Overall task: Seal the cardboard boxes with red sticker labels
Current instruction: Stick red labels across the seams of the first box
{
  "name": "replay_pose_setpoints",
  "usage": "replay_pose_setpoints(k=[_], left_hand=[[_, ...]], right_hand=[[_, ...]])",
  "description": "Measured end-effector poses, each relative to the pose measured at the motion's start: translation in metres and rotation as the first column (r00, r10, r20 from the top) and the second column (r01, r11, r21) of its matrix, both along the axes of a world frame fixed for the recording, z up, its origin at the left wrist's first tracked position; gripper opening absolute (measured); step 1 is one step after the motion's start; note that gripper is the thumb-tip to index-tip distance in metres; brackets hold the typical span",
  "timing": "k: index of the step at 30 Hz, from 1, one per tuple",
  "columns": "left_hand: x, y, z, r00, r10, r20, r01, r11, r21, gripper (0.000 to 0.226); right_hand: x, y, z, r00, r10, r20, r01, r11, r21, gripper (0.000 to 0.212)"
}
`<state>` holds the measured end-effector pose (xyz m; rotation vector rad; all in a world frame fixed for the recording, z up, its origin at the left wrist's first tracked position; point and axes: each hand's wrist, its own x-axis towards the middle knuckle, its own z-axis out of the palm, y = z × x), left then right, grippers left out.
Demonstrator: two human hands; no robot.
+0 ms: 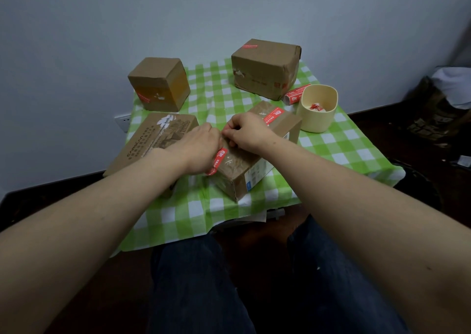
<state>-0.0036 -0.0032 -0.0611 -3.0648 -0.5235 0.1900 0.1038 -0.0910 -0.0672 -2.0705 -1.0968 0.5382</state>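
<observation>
Both bare forearms reach forward; left hand (199, 147) and right hand (245, 131) meet, fingers curled down.

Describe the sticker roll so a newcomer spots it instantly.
On the green-checked tablecloth, go to the far right cardboard box. The roll of red sticker labels lies on its side between that box and the cream cup. It is the only red cylinder on the table.

Plain pale blue-grey wall (229, 7) fills the back under dim, even light, with a white wall socket (123, 122) peeking out by the left edge of the small table in its green-and-white checked cloth (219, 89). Dark brown floor (377, 129) all round, and dark crumpled bags (433, 111) heaped in the right corner.
</observation>
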Motion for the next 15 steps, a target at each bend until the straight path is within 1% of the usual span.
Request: replay_pose_setpoints(k=[15], left_hand=[[-0.0017,0.0031,-0.0029,1.0,-0.006,0.016,0.006,0.999,-0.032,0.019]], right_hand=[[-0.001,-0.0008,0.0018,1.0,0.008,0.017,-0.008,1.0,-0.004,0.019]])
